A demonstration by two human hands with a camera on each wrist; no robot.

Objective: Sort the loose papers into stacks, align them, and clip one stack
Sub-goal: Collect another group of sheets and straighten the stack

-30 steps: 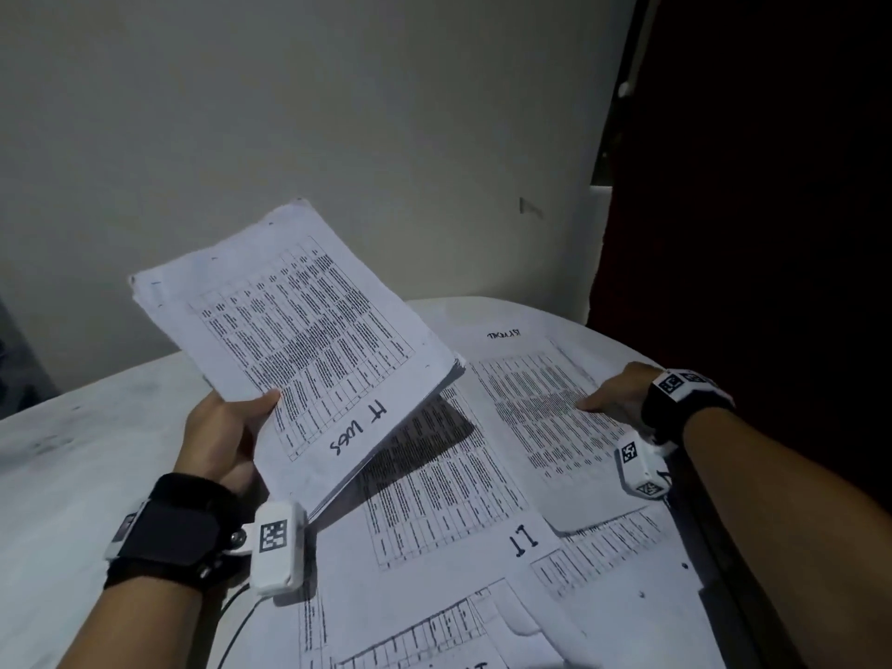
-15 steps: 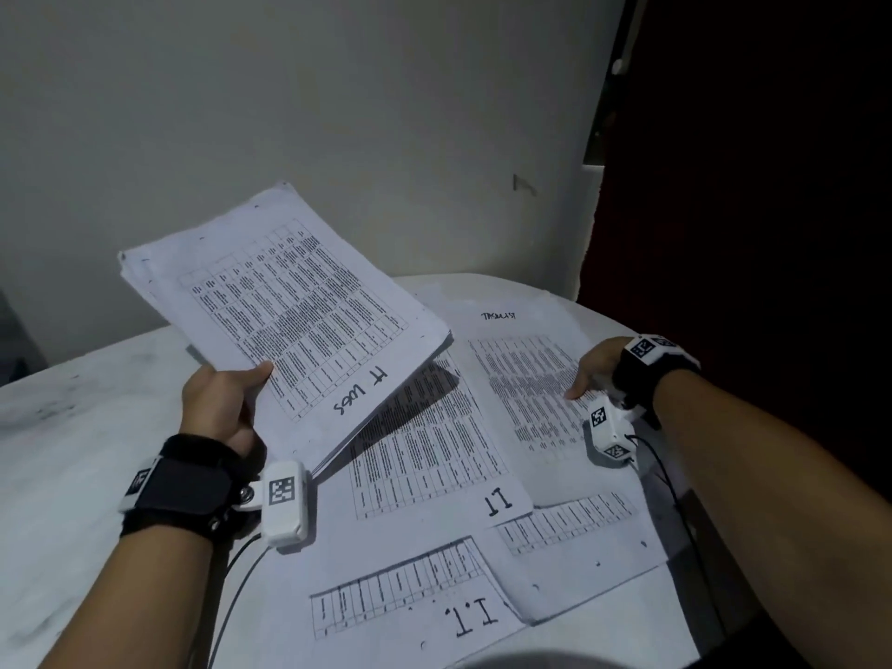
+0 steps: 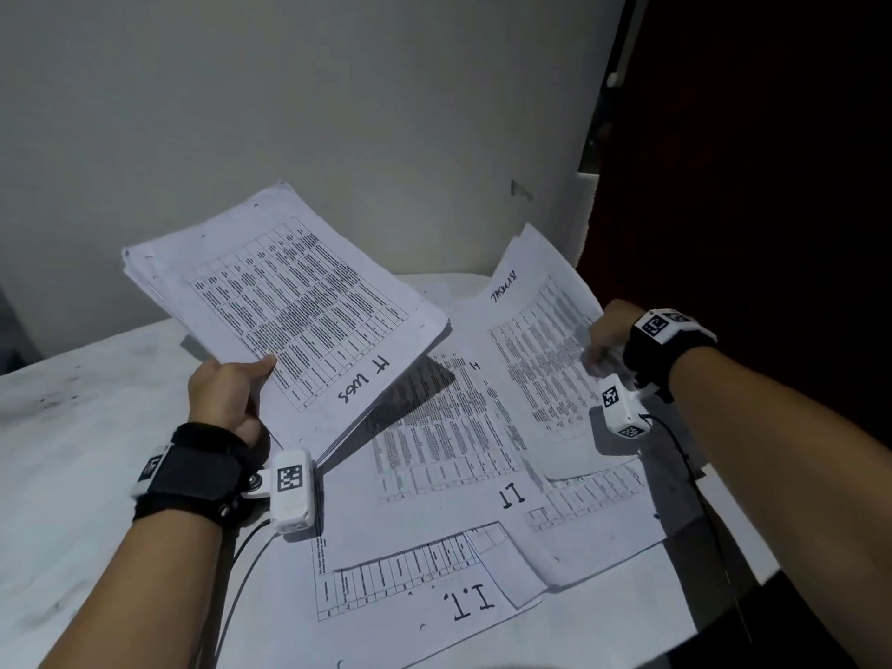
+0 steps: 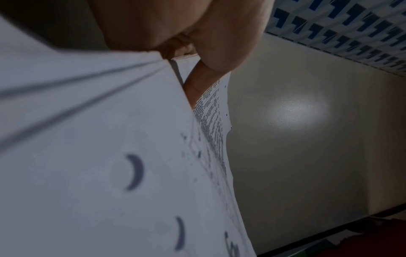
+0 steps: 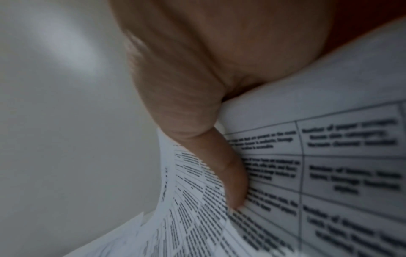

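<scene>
My left hand (image 3: 231, 388) grips a thick stack of printed papers (image 3: 289, 301) at its near left edge, thumb on top, and holds it tilted above the table. The stack's underside (image 4: 87, 156) fills the left wrist view, with the thumb (image 4: 197, 81) on the printed side. My right hand (image 3: 608, 335) pinches the right edge of a single printed sheet (image 3: 536, 340) and lifts it off the table; its far end curls up. The thumb (image 5: 230, 173) lies on the sheet's table print (image 5: 329, 165). Several loose sheets marked "IT" (image 3: 458, 451) lie flat between the hands.
The white table (image 3: 72, 451) is bare on its left side. A pale wall (image 3: 338, 113) stands right behind it, and a dark doorway (image 3: 748, 185) lies to the right. The table's right edge (image 3: 753, 562) is close under my right forearm.
The right hand, which lay on the flat right-hand sheet, has pinched it and raised its right side off the table. The left hand still holds its stack up in much the same place.
</scene>
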